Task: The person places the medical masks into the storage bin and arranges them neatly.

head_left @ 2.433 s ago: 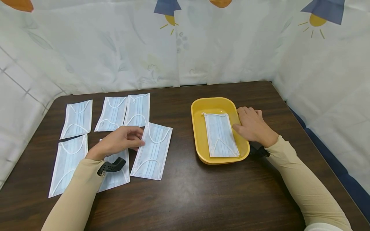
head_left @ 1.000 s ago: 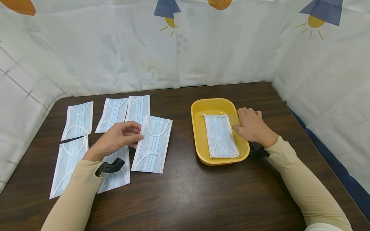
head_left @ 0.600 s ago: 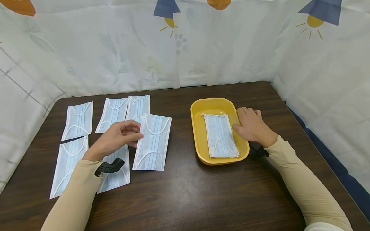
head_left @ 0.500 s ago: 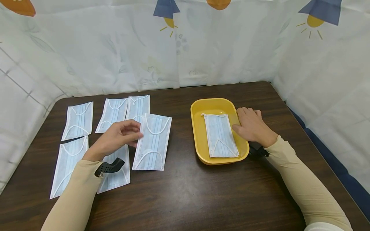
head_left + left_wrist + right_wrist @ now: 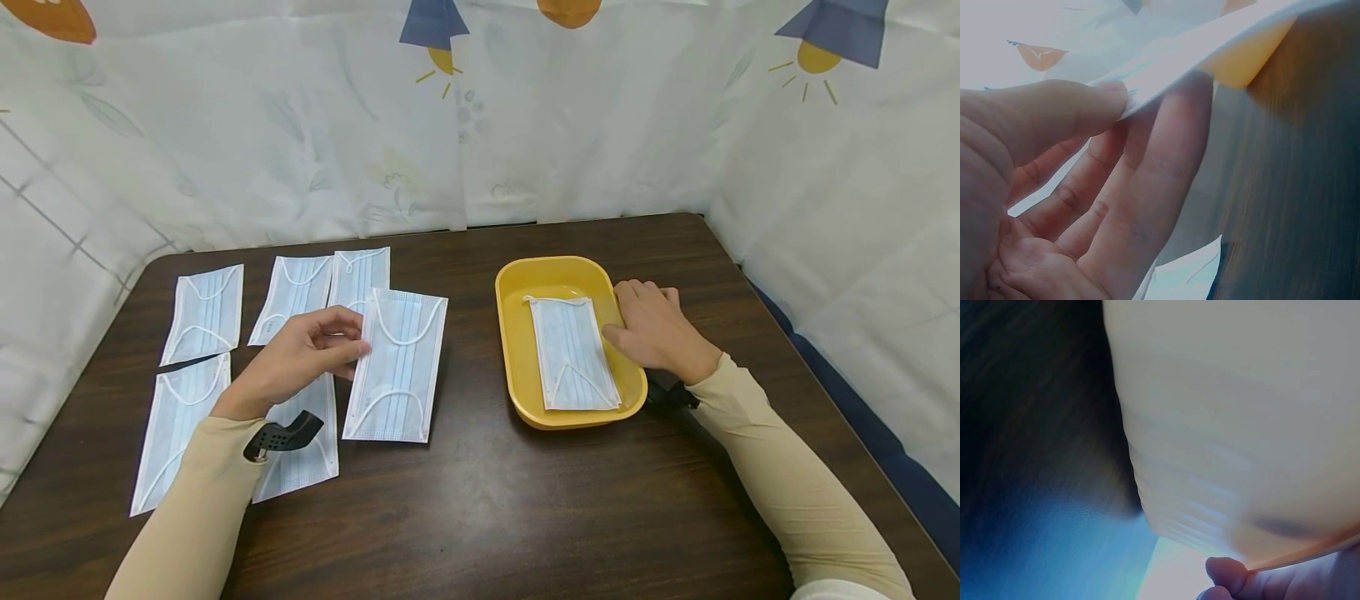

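1. nearest: a half-covered mask [image 5: 306, 468] lies under the left sleeve [image 5: 191, 512] and black wrist strap [image 5: 288, 435]. a low forearm could drag it askew.
2. left hand [image 5: 295, 360] pinches the left edge of the held mask [image 5: 397, 375] — thumb above, fingers below. gripped on one side only, so the free side may sag or swing. whether its near edge clears the wood is hard to judge from here.
3. right hand [image 5: 654, 327] grips the right rim of the yellow tray [image 5: 513, 354], thumb inside. a hard push there could slide or tip it, shifting the tray mask [image 5: 573, 354], which lies in it loops up.
4. room: a strip of dark table [image 5: 480, 367] runs between held mask and tray, wider toward the near side. the tray's left wall is the lip to clear — too low a pass would likely fold the mask.
5. behind the held mask, two back masks [image 5: 363, 271] sit side by side; a loose loop could snag the right one.
6. tight side: the far table edge, just beyond those two, with the curtain [image 5: 525, 125] behind.
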The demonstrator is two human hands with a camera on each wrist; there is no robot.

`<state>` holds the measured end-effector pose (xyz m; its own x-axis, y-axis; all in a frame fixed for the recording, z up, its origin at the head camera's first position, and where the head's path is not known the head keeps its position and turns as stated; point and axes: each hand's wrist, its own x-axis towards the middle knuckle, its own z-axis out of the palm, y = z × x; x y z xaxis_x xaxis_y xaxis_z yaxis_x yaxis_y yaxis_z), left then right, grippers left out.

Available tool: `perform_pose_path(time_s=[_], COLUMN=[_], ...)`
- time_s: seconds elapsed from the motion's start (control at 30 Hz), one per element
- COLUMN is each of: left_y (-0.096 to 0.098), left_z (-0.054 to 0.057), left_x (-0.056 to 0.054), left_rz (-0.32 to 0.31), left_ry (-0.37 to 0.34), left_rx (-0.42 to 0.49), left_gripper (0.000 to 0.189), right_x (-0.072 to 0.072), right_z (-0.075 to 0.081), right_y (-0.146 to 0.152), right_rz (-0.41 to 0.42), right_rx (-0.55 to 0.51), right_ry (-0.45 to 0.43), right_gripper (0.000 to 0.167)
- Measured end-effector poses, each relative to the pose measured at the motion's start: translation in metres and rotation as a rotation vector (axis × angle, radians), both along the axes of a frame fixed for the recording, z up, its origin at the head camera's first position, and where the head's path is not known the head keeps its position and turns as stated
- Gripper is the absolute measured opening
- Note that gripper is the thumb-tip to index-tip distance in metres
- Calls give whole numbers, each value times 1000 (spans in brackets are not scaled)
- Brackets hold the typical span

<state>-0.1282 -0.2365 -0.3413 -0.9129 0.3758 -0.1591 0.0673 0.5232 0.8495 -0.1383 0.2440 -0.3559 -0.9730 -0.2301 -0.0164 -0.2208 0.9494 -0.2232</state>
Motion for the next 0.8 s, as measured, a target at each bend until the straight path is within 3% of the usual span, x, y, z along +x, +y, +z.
perform_pose_path(time_s=[0.8], left_y=[8], left_z=[3], left_x=[2], left_rz=[23], left_ry=[21], left_rx=[38], left_gripper=[33], right_x=[4], right_z=[2], right_y=[1], right_rz=[4], right_rx=[9], right_ry=[33], right_gripper=[19])
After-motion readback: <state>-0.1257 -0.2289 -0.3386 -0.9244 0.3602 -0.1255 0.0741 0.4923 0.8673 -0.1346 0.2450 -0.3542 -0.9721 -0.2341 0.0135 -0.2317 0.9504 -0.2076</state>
